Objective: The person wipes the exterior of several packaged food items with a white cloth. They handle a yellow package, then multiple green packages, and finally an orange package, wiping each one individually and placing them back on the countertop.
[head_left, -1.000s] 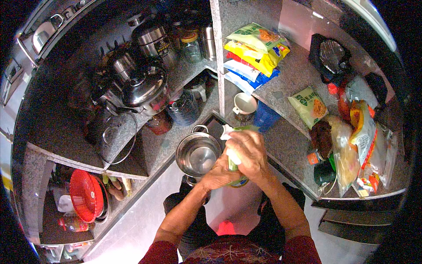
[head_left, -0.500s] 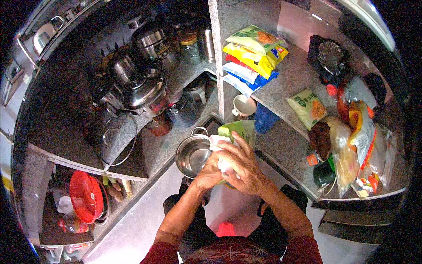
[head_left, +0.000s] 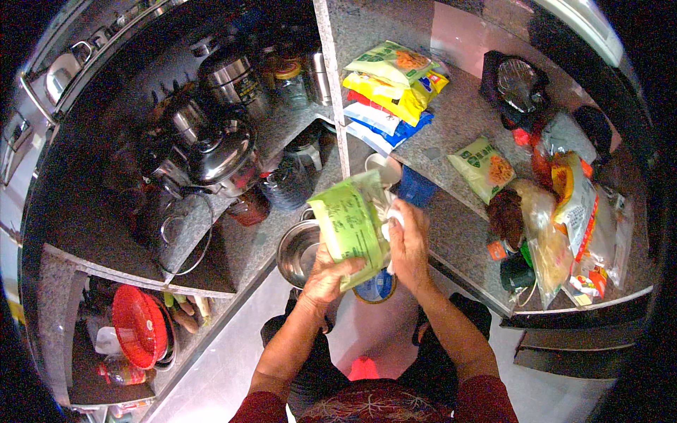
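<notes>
A light-green plastic food packet is gripped along its lower edge by my left hand, thumb across its face. It is tilted, its broad printed side up. My right hand is closed on a crumpled white cloth, which presses against the packet's right edge; whether it is cloth or tissue is hard to tell. Just left of the packet stands a steel pot, partly covered by it. Below the packet, a round blue-topped container shows between my forearms.
A pile of packets and a single green packet lie on the upper right shelf, near several bags. Steel pots and a glass lid crowd the left shelf. Red bowls sit lower left. A mug stands behind my hands.
My hands have moved apart. The green packet, mostly hidden behind them before, is now raised and turned in my left hand, while the white cloth has shifted to its right edge in my right.
</notes>
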`<state>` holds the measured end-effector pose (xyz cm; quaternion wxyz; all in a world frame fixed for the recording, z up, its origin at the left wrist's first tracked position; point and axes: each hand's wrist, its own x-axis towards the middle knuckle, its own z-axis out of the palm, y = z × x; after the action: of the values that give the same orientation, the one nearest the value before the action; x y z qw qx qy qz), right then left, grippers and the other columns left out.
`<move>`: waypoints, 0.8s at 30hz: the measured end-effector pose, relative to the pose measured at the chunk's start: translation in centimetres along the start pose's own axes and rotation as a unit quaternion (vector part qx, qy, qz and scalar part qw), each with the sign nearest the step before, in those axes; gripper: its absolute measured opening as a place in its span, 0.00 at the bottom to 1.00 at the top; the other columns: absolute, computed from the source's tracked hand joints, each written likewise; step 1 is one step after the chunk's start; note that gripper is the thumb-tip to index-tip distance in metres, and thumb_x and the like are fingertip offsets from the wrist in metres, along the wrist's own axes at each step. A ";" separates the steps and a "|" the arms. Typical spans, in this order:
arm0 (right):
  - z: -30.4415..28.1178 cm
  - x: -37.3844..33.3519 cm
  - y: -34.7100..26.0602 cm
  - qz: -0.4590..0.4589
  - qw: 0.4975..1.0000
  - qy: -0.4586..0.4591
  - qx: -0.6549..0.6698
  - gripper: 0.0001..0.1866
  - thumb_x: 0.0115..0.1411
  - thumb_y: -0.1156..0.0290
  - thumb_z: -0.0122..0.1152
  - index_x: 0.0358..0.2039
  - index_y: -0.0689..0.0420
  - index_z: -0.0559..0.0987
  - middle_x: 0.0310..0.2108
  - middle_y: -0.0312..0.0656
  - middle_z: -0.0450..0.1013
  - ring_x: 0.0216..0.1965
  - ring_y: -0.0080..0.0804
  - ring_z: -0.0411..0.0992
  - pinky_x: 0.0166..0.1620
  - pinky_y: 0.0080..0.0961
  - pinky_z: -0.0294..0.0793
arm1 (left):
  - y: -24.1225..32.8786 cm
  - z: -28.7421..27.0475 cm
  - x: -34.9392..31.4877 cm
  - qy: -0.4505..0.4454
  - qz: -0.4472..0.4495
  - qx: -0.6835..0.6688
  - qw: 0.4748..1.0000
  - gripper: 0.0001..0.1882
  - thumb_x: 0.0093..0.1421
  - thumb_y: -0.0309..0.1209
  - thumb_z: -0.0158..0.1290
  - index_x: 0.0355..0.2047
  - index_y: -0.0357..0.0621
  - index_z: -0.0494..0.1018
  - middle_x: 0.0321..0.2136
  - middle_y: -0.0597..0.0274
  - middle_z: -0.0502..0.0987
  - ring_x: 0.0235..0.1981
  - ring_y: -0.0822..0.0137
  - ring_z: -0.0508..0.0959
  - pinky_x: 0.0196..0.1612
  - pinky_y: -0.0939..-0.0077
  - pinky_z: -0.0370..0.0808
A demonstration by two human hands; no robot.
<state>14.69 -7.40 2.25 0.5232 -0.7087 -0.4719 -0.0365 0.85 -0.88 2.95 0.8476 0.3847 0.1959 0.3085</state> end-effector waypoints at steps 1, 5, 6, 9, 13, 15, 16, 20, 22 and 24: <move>0.0 -0.4 -0.5 -0.008 1.000 -0.025 -0.003 0.20 0.54 0.76 0.49 0.49 0.63 0.65 0.42 0.50 0.66 0.44 0.48 0.62 0.50 0.40 0.57 | 0.0 -0.5 0.0 0.028 0.013 -0.003 1.000 0.38 0.38 0.15 0.53 0.53 0.46 0.58 0.42 0.63 0.71 0.43 0.65 0.72 0.47 0.69 0.71; -0.6 -0.9 -1.9 0.008 0.996 -0.047 0.071 0.20 0.55 0.75 0.49 0.50 0.63 0.64 0.42 0.51 0.67 0.44 0.44 0.64 0.50 0.36 0.59 | 0.4 -1.9 -0.1 0.032 -0.003 -0.020 0.999 0.37 0.38 0.14 0.52 0.52 0.45 0.59 0.41 0.63 0.72 0.42 0.65 0.73 0.47 0.69 0.71; -0.6 -0.8 -1.5 0.038 0.989 -0.051 0.136 0.20 0.56 0.76 0.49 0.50 0.63 0.64 0.42 0.50 0.67 0.44 0.43 0.64 0.50 0.34 0.60 | 0.4 -1.9 -0.1 0.028 -0.009 -0.024 0.999 0.36 0.38 0.14 0.52 0.51 0.45 0.60 0.41 0.63 0.72 0.42 0.66 0.73 0.47 0.69 0.71; -0.9 -0.2 0.2 0.103 0.975 -0.044 0.190 0.18 0.60 0.75 0.45 0.51 0.62 0.64 0.45 0.43 0.66 0.44 0.25 0.64 0.48 0.20 0.64 | 0.3 -1.9 -0.2 -0.016 -0.040 0.013 0.999 0.35 0.38 0.15 0.53 0.50 0.46 0.62 0.42 0.65 0.72 0.42 0.67 0.73 0.47 0.71 0.70; -1.4 1.3 0.7 0.099 0.981 0.006 0.164 0.17 0.58 0.74 0.49 0.49 0.61 0.66 0.44 0.49 0.68 0.44 0.36 0.67 0.48 0.28 0.65 | -1.2 -1.8 -0.7 -0.028 -0.070 0.062 0.995 0.36 0.38 0.15 0.54 0.51 0.49 0.63 0.43 0.68 0.72 0.44 0.69 0.72 0.47 0.71 0.69; -2.1 2.2 0.6 0.167 0.960 -0.007 0.226 0.18 0.58 0.74 0.50 0.49 0.61 0.66 0.44 0.49 0.68 0.44 0.35 0.67 0.47 0.28 0.65 | -1.3 -1.4 -0.6 -0.028 -0.084 0.055 0.995 0.36 0.38 0.15 0.53 0.51 0.49 0.63 0.43 0.67 0.72 0.44 0.68 0.72 0.47 0.70 0.69; -2.8 2.8 0.2 0.219 0.934 -0.020 0.280 0.18 0.58 0.73 0.50 0.49 0.61 0.66 0.44 0.49 0.67 0.44 0.35 0.67 0.47 0.28 0.65 | -1.4 -1.3 -0.7 -0.023 -0.090 0.052 0.994 0.35 0.38 0.15 0.52 0.51 0.49 0.63 0.42 0.67 0.72 0.44 0.67 0.72 0.47 0.70 0.69; -2.1 1.7 1.9 0.093 0.977 -0.023 0.189 0.18 0.57 0.73 0.51 0.48 0.62 0.66 0.43 0.49 0.68 0.43 0.35 0.67 0.47 0.28 0.65 | -1.6 -0.5 -0.3 0.045 -0.088 -0.014 0.995 0.36 0.37 0.15 0.51 0.51 0.48 0.62 0.42 0.64 0.72 0.44 0.64 0.72 0.48 0.68 0.69; -2.4 0.7 0.1 -0.024 0.997 -0.061 0.034 0.20 0.55 0.75 0.51 0.49 0.63 0.65 0.42 0.52 0.66 0.42 0.44 0.65 0.48 0.35 0.62 | -1.4 -1.1 0.2 0.066 -0.058 -0.011 0.996 0.36 0.37 0.16 0.51 0.51 0.47 0.61 0.42 0.63 0.71 0.44 0.63 0.72 0.48 0.68 0.69; -2.1 -0.3 -0.9 -0.063 0.994 -0.063 -0.064 0.26 0.51 0.78 0.53 0.51 0.66 0.61 0.43 0.54 0.63 0.43 0.51 0.61 0.48 0.41 0.61 | -1.1 -1.0 0.7 0.076 -0.015 0.012 0.997 0.37 0.37 0.18 0.52 0.52 0.46 0.59 0.42 0.61 0.71 0.44 0.62 0.71 0.49 0.67 0.68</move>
<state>14.82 -9.24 3.63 0.4427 -0.7106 -0.5442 -0.0547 1.19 -0.46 1.41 0.8301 0.3673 0.2695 0.3216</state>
